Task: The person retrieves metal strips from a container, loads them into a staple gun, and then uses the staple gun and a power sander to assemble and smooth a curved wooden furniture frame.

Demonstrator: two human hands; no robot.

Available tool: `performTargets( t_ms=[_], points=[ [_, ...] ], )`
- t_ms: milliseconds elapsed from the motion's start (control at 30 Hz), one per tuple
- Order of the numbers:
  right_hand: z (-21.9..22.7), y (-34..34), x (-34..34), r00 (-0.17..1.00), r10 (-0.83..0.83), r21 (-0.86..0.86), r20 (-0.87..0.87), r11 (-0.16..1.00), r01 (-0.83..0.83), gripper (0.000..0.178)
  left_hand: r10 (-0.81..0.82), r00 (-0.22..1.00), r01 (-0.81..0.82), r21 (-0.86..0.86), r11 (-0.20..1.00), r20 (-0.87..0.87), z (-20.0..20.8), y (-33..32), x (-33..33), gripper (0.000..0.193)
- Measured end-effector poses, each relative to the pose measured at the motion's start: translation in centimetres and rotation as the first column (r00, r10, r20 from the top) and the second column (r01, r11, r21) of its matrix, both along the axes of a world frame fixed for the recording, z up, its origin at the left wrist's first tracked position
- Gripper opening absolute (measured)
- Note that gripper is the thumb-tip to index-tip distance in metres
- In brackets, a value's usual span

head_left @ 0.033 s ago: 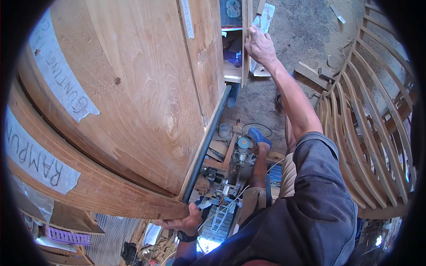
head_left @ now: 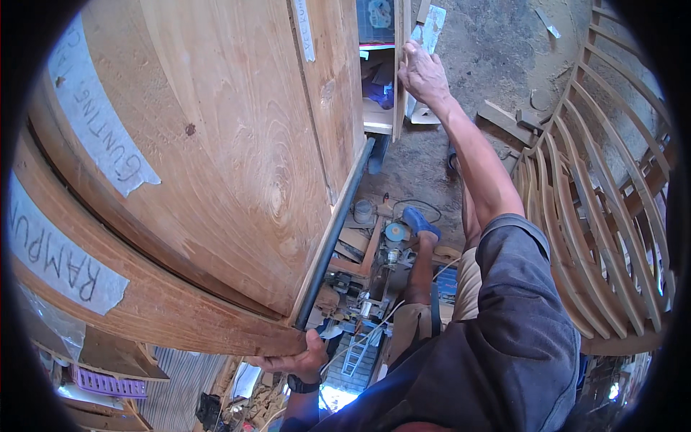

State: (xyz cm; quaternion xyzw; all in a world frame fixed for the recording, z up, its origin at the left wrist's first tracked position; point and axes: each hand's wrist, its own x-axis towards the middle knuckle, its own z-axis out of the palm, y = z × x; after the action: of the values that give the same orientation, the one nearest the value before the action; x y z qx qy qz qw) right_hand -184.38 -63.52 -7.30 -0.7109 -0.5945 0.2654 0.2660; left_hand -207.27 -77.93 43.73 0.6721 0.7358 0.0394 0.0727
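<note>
My grey sleeve [head_left: 529, 288] fills the near right, and a dark watch [head_left: 302, 385] sits on my left wrist. Just past it, my left grip [head_left: 306, 358] is at the near corner of the wooden cabinet [head_left: 237, 137], fingers laid beneath it, thumb raised at its end; I cannot tell whether it pinches. The cabinet stretches across my left, from that corner to the far edge of my view, with pale tape [head_left: 75, 273] stuck on it. A dark bar [head_left: 327, 248] runs along its right side. Below, a foot in a blue shoe [head_left: 417, 220] stands beside a blue disc [head_left: 395, 232] among clutter. To my right is a curved slatted frame [head_left: 597, 216].

Farther out, my right grip [head_left: 426, 78] is curled over the edge of the upright board [head_left: 398, 115] at the cabinet's far end, fingers bent together, tips hidden. Beside that board, a purple bundle [head_left: 378, 93] lies in a compartment. Wood offcuts [head_left: 506, 122] lie on the grey floor [head_left: 489, 57].
</note>
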Motion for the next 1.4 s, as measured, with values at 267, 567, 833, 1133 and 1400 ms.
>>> performTargets(
  t_ms=[267,567,833,1133,1400],
  points=[
    [0.1,-0.9,2.3,1.0,0.017,0.025,0.009,1.0,-0.017,0.042,0.001,0.998,-0.001,0.005,1.0,0.069,-0.3,0.5,0.3,0.104],
    [6.6,-1.7,-8.2,0.594,-0.452,-0.247,-0.665,0.884,0.397,0.025,0.037,0.994,-0.034,-0.023,0.999,0.103,1.0,-0.9,-0.2,0.111],
    [-4.2,0.2,-13.8,0.326,-0.935,-0.843,-0.141,0.286,0.455,0.038,0.052,0.958,-0.066,0.04,0.997,0.282,-0.2,0.8,1.4,0.112],
    [-7.5,2.0,-13.8,0.418,-0.905,-0.773,0.081,0.208,0.599,0.045,0.167,0.949,-0.204,0.119,0.972,0.269,-0.4,-0.8,1.5,0.112],
    [-10.0,0.8,-15.2,0.472,-0.868,-0.704,0.152,0.24,0.668,0.053,0.108,0.95,-0.141,0.095,0.985,0.292,-0.8,-0.1,0.4,0.111]
  ],
)
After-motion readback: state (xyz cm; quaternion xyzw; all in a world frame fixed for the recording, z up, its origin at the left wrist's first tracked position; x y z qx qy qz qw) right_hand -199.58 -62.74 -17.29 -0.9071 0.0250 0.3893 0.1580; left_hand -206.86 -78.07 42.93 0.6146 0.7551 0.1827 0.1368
